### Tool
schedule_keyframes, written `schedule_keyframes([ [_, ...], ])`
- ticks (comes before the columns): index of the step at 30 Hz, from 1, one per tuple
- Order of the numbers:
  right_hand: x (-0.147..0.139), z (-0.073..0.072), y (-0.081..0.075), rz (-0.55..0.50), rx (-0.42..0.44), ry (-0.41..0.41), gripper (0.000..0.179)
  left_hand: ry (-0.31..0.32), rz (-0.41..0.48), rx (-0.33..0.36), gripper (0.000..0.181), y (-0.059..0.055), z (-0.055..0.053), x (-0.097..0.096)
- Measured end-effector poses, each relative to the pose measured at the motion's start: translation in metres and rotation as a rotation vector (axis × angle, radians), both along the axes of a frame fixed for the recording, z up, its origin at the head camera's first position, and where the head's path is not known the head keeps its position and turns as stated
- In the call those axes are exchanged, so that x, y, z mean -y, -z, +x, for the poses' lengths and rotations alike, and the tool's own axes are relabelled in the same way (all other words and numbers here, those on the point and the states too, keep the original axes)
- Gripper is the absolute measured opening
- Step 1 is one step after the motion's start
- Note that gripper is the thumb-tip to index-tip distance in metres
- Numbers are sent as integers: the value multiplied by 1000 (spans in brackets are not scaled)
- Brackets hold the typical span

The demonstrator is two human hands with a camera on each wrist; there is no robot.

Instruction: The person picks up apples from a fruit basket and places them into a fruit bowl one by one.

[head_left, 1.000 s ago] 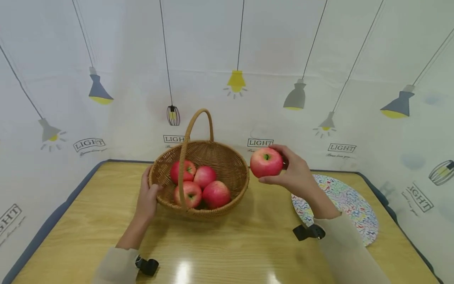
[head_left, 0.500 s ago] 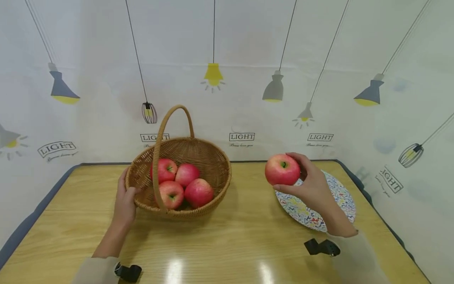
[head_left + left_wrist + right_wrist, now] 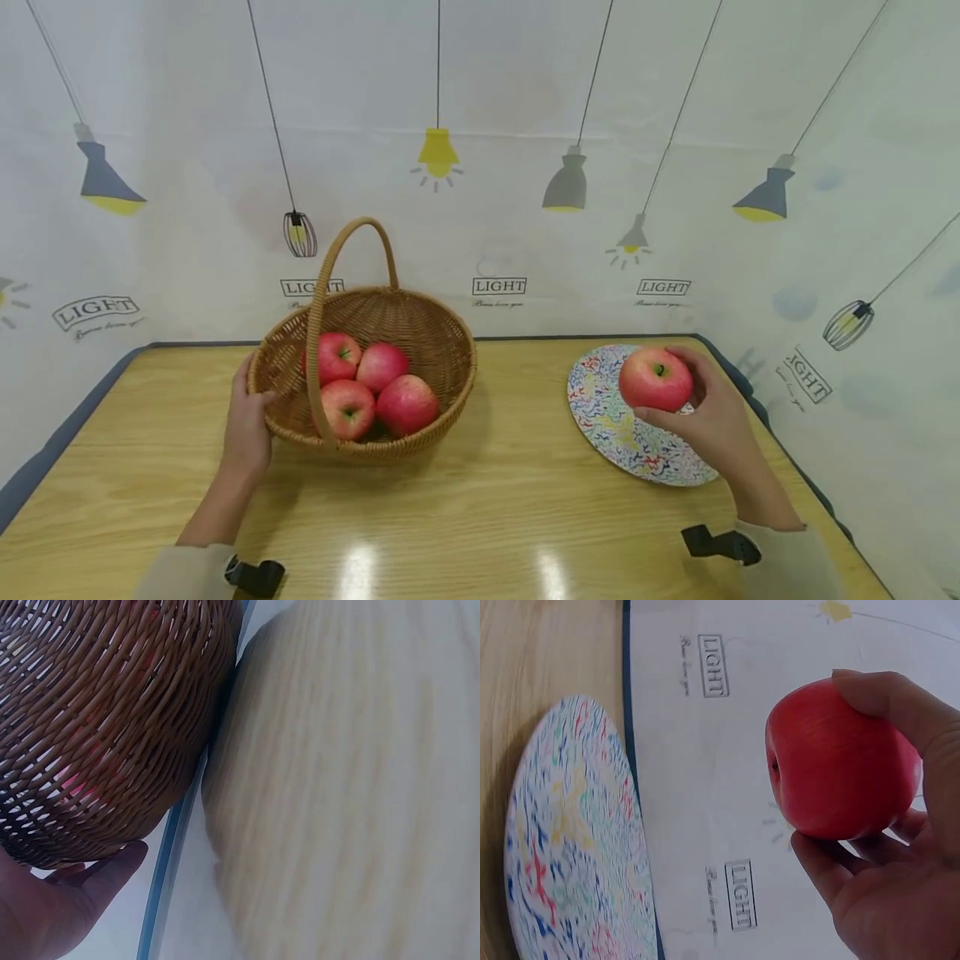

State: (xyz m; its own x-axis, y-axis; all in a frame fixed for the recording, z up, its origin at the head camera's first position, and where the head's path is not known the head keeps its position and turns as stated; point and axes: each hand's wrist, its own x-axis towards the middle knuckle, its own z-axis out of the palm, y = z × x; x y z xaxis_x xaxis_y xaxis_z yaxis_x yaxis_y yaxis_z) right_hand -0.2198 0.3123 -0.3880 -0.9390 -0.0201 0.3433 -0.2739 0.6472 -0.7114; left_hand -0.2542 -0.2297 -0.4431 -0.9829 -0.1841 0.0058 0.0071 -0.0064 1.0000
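Right hand (image 3: 716,421) and left hand (image 3: 247,427) were both occupied: the right was curled about halfway, its thumb and fingers gripping a red apple (image 3: 655,380), while the left held the left rim of a wicker basket (image 3: 427,333), thumb over the edge and fingers against the outer weave. Largest of all was the pale backdrop (image 3: 517,75), printed with hanging lamps and the word LIGHT. In front of it spread the light wooden surface (image 3: 480,525), with two bright reflections towards the wearer. Over its left part was the brown basket, its opening turned towards the head camera and its tall handle (image 3: 316,358) arching across; whether its base sat flat could not be told. Well to the right of the basket, a round disc (image 3: 626,454) covered in multicoloured squiggles lay near the far edge. Inside the basket four more apples (image 3: 407,407) were clustered, two behind and two in front, one of them partly hidden by the handle. The gripped apple showed against the upper right of the disc in the head view, stem end towards the camera; the right wrist view showed it held apart from the disc
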Motion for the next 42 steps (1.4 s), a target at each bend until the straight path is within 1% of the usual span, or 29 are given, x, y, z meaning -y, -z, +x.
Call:
schedule_keyframes([
  [2,-2,-2,5,-4,0,7,82,4,21,-10,68,-1,0,4],
  [6,-7,-6,13,-8,11,30,83,3,20,-45,66,-1,-1,5],
  [11,-10,-13,19,-29,56,40,85,-3,30,-42,67,-1,0,2],
  [15,-10,-22,23,-20,115,51,87,-1,21,-23,68,-2,1,1],
  [18,-9,-31,28,-23,152,73,88,5,21,-29,68,-2,1,0],
  [21,-7,-40,33,-57,201,89,90,12,17,-46,68,-1,0,-1],
  [24,-4,-49,36,-88,243,92,92,8,0,-44,68,-2,2,0],
  [26,-2,-55,39,-93,248,92,93,5,-11,-34,68,-3,2,1],
  [29,1,-63,44,-61,214,98,91,4,-19,-22,68,-4,3,3],
  [33,5,-73,51,-19,184,110,89,-7,3,-37,68,-3,3,4],
  [35,6,-76,55,-15,195,118,90,-11,15,-53,68,-2,3,3],
  [38,7,-77,60,-46,233,130,93,-10,35,-67,68,-2,2,2],
  [42,6,-77,68,-70,265,161,96,0,10,-66,69,-2,2,1],
])
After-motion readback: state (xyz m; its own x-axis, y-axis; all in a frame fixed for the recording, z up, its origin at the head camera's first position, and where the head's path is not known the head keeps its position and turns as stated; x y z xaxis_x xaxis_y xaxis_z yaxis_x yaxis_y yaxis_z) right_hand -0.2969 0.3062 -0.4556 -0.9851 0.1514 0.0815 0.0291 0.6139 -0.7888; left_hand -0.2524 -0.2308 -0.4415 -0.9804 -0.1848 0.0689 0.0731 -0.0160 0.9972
